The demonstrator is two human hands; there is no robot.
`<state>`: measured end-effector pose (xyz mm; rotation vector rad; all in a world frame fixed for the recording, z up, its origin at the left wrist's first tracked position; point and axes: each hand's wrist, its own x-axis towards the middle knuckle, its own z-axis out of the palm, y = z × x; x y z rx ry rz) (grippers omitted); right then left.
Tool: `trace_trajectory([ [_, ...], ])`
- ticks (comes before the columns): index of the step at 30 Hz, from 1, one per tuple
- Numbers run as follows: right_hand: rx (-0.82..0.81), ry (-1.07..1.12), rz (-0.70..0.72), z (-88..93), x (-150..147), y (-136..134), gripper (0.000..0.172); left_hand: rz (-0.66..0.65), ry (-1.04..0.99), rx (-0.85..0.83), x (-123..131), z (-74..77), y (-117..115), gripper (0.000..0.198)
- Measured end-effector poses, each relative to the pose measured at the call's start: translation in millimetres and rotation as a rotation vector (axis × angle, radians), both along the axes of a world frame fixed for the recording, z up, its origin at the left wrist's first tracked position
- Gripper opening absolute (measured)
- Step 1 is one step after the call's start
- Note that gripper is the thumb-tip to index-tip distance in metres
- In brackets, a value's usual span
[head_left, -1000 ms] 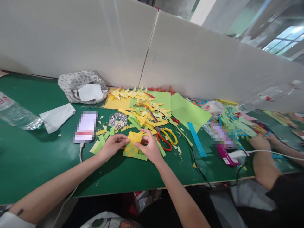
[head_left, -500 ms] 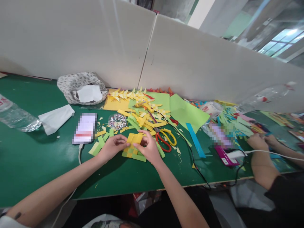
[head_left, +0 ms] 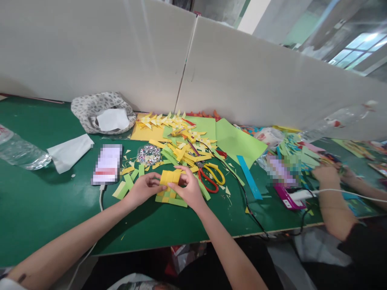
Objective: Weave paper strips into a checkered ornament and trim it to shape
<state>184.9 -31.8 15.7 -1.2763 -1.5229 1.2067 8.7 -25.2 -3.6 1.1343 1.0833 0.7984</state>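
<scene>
Between my hands is a piece of woven paper strips [head_left: 169,177], yellow above with green strips at its lower edge. My left hand [head_left: 148,188] pinches its left side with thumb and fingers. On the right side my right hand [head_left: 189,187] grips it, thumb in front and fingers partly hidden behind. Scissors [head_left: 208,177] with red and yellow handles lie just right of my right hand. Behind the weave are loose yellow and green paper strips [head_left: 181,155] and a yellow hot glue gun [head_left: 179,132]. A round case of small beads [head_left: 149,154] sits behind my left hand.
A phone [head_left: 107,164] on a cable and a water bottle [head_left: 22,149] lie left, near a patterned cloth bag [head_left: 102,110]. To the right are green paper sheets [head_left: 242,141], a blue strip [head_left: 249,177], a black cord [head_left: 246,201], a purple power bank [head_left: 288,197] and another person's hands [head_left: 328,173].
The yellow part of the weave has shifted slightly between my fingers, its top edge now straighter. Both hands keep their grip in almost the same place. The other person's hands have moved a little.
</scene>
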Motion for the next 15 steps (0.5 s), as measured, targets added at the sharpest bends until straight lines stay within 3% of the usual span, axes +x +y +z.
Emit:
trace_trajectory([
  [6,0.04,-0.052,-0.071,5.1,6.9,3.6,0.049,0.006,0.015,0.02,-0.7,4.1,0.8,0.033],
  [15,0.06,-0.018,-0.053,1.1,-3.0,-1.1,0.048,-0.136,-0.062,-0.016,0.4,1.4,-0.7,0.045],
])
